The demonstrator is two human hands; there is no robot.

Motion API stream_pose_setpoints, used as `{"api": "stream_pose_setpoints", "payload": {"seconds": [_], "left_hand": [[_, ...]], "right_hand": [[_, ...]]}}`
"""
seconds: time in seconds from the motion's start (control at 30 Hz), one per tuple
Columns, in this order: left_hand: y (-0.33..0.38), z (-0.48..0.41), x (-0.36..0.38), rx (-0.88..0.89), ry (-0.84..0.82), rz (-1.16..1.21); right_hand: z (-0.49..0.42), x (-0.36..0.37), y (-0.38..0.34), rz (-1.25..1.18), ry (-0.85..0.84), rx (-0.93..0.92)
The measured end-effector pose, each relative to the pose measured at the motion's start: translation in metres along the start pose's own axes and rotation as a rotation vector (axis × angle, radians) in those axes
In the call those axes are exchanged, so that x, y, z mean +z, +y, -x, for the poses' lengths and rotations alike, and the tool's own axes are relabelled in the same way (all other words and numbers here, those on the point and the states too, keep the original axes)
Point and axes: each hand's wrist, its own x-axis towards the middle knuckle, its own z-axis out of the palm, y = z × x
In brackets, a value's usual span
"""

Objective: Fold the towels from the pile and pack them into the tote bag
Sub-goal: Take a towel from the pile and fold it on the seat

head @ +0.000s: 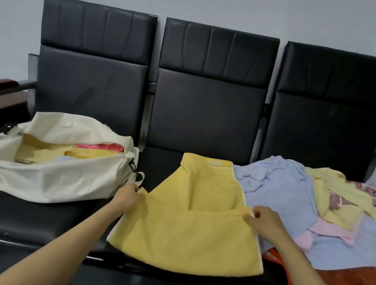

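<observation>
Nearest, the left hand [130, 198] and right hand [264, 222] each pinch a corner of the yellow towel [185, 236], which lies on the middle seat of the black bench [31, 215] with its near part doubled over. Its far end looks narrower, though the wide lens may exaggerate that, so the fold could set crooked. Farther out, its right edge touches the pile [305, 204], which might drag along; the tote bag [42, 181] sits open at left, partly filled.
</observation>
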Motion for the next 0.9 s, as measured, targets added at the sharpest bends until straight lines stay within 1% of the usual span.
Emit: {"api": "stream_pose_setpoints", "payload": {"seconds": [0.1, 0.2, 0.27, 0.37, 0.43, 0.5, 0.57, 0.67, 0.77, 0.83, 0.9], "left_hand": [[0.0, -0.01, 0.008, -0.016, 0.016, -0.094], [0.003, -0.018, 0.011, -0.053, -0.039, -0.074], [0.006, -0.019, 0.009, -0.088, -0.091, -0.016], [0.009, -0.018, 0.006, -0.189, -0.228, 0.149], [0.008, -0.018, 0.0, -0.241, -0.337, 0.241], [0.007, -0.018, -0.004, -0.285, -0.456, 0.279], [0.006, -0.016, -0.005, -0.308, -0.522, 0.295], [0.011, -0.008, -0.007, -0.327, -0.504, 0.38], [0.018, 0.002, -0.01, -0.325, -0.433, 0.63], [0.024, 0.01, -0.012, -0.34, -0.432, 0.792], [0.027, 0.017, -0.013, -0.36, -0.411, 0.895]], "right_hand": [[-0.004, 0.007, 0.002, -0.07, -0.035, -0.008], [-0.008, 0.01, -0.003, -0.166, -0.066, -0.015], [-0.009, 0.01, -0.008, -0.267, -0.082, 0.003], [-0.008, 0.006, -0.013, -0.427, -0.124, 0.016], [-0.004, 0.0, -0.015, -0.5, -0.196, 0.033], [-0.002, -0.006, -0.014, -0.546, -0.28, 0.06], [0.0, -0.01, -0.01, -0.587, -0.326, 0.088], [0.003, -0.016, -0.003, -0.637, -0.337, 0.112], [0.01, -0.022, 0.002, -0.72, -0.394, 0.127], [0.015, -0.025, 0.007, -0.769, -0.448, 0.144], [0.023, -0.026, 0.011, -0.816, -0.496, 0.164]]}}
